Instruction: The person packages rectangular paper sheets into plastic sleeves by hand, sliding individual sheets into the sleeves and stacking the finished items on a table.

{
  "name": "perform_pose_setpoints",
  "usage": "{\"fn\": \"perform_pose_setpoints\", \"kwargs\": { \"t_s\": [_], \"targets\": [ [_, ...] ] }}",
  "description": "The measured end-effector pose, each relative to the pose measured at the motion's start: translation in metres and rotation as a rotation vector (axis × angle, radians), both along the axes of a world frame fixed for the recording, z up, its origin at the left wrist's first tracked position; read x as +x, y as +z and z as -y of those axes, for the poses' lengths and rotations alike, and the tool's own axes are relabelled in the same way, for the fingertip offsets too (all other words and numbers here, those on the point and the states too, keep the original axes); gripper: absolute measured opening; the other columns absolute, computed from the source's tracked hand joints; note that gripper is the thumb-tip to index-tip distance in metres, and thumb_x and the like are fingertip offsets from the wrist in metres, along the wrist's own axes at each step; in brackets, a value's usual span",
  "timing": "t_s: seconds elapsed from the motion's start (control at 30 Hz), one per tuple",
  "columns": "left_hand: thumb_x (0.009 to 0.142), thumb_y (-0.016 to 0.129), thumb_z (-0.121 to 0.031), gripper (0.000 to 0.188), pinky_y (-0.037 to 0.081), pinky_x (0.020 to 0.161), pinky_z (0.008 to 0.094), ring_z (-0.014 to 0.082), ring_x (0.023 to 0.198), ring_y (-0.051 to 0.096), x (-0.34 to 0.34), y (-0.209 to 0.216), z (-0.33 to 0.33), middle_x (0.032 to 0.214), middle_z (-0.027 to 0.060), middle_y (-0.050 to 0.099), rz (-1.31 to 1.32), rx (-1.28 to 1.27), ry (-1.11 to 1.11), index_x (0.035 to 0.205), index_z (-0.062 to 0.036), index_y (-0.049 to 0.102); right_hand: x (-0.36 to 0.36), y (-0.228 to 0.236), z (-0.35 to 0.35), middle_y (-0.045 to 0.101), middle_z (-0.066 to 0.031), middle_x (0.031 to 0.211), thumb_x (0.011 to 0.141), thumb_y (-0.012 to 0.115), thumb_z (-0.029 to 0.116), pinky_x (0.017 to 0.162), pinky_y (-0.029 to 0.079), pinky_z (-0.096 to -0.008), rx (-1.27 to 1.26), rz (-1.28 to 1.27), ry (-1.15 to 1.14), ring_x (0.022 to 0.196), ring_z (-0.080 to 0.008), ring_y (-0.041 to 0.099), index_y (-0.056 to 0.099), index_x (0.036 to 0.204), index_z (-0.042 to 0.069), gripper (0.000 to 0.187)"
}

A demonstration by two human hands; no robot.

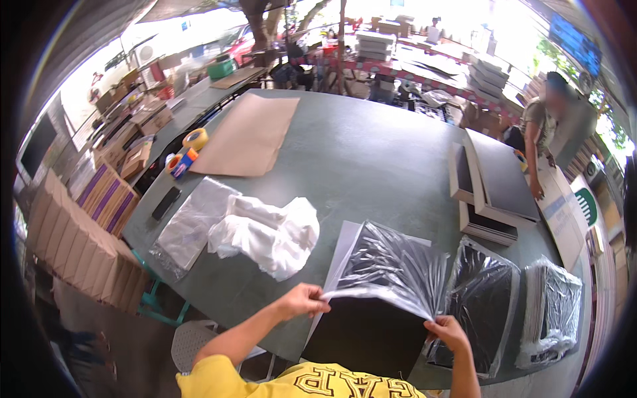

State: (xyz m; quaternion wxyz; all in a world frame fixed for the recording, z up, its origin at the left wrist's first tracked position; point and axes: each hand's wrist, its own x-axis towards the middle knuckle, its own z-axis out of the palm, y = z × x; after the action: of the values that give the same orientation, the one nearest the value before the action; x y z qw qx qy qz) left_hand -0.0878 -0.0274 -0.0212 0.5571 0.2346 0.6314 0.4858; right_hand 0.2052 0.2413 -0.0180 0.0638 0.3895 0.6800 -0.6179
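Note:
A clear plastic bag (397,262) covers the far part of a flat black panel (368,338) at the table's near edge, and the panel's near part lies bare. My left hand (304,302) pinches the bag's near edge at its left corner. At the right corner, my right hand (449,333) grips the same edge, with the plastic pulled into folds toward it. Between the hands the edge stretches in a slight arc over the panel. A pale sheet (340,255) shows from beneath the bag. Just right of my right hand lies a black panel wrapped in plastic (483,292).
Another wrapped stack (552,308) sits at the table's right edge. Dark-topped panels (497,176) are piled beyond, near a person (541,123) leaning over cardboard. A white cloth (272,229), plastic sleeves (196,222), a black phone-like object (166,203), tape rolls (195,138) and brown paper (245,136) lie leftward.

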Motion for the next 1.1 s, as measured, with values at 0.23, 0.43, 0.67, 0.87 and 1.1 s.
{"fn": "perform_pose_setpoints", "kwargs": {
  "t_s": [0.23, 0.43, 0.67, 0.87, 1.1],
  "targets": [
    [0.068, 0.059, -0.010, 0.010, 0.043, 0.054, 0.0322, 0.0236, 0.063, 0.052, 0.032, -0.001, 0.002, 0.066, 0.0097, 0.051, -1.014, 0.125, 0.219, 0.066, -0.0051, 0.051, -0.026, -0.010, 0.043, 0.040, -0.0179, 0.050, 0.062, 0.051, 0.006, 0.047, 0.032, -0.0401, 1.120, -0.372, -0.145, 0.050, -0.0317, 0.045, 0.045, 0.051, -0.002, 0.015],
    [0.068, 0.050, -0.001, 0.018, 0.044, 0.054, 0.0404, 0.0337, 0.065, 0.053, 0.038, -0.026, -0.012, 0.072, 0.0144, 0.049, -1.341, 0.278, 0.319, 0.085, -0.0032, 0.044, -0.014, 0.017, 0.061, 0.052, -0.0172, 0.089, 0.070, 0.047, 0.001, 0.069, 0.043, -0.0385, 1.224, -0.341, -0.074, 0.082, -0.0319, 0.051, 0.055, 0.094, 0.000, 0.025],
    [0.072, 0.050, -0.001, 0.023, 0.044, 0.052, 0.0387, 0.0311, 0.064, 0.055, 0.094, -0.018, 0.064, 0.075, 0.0132, 0.046, -1.257, 0.187, 0.263, 0.094, -0.0029, 0.044, 0.042, 0.001, 0.089, 0.054, -0.0147, 0.086, 0.065, 0.049, 0.000, 0.070, 0.043, -0.0383, 1.097, -0.322, 0.157, 0.082, -0.0293, 0.052, 0.057, 0.091, 0.008, 0.028],
    [0.070, 0.053, 0.001, 0.021, 0.047, 0.058, 0.0360, 0.0306, 0.070, 0.056, 0.115, -0.019, 0.103, 0.080, 0.0128, 0.047, -1.158, 0.165, 0.344, 0.089, -0.0017, 0.046, 0.058, -0.010, 0.107, 0.052, -0.0160, 0.090, 0.067, 0.048, 0.001, 0.073, 0.041, -0.0394, 1.097, -0.281, 0.308, 0.086, -0.0310, 0.050, 0.055, 0.093, 0.006, 0.028],
    [0.072, 0.053, -0.001, 0.013, 0.044, 0.058, 0.0354, 0.0279, 0.067, 0.053, 0.132, 0.007, 0.118, 0.078, 0.0111, 0.042, -1.224, 0.366, 0.328, 0.082, -0.0016, 0.044, -0.055, 0.056, 0.190, 0.049, -0.0192, 0.104, 0.070, 0.046, 0.002, 0.082, 0.038, -0.0417, 1.218, -0.641, 0.674, 0.096, -0.0338, 0.048, 0.050, 0.105, 0.004, 0.036]
  ]
}}
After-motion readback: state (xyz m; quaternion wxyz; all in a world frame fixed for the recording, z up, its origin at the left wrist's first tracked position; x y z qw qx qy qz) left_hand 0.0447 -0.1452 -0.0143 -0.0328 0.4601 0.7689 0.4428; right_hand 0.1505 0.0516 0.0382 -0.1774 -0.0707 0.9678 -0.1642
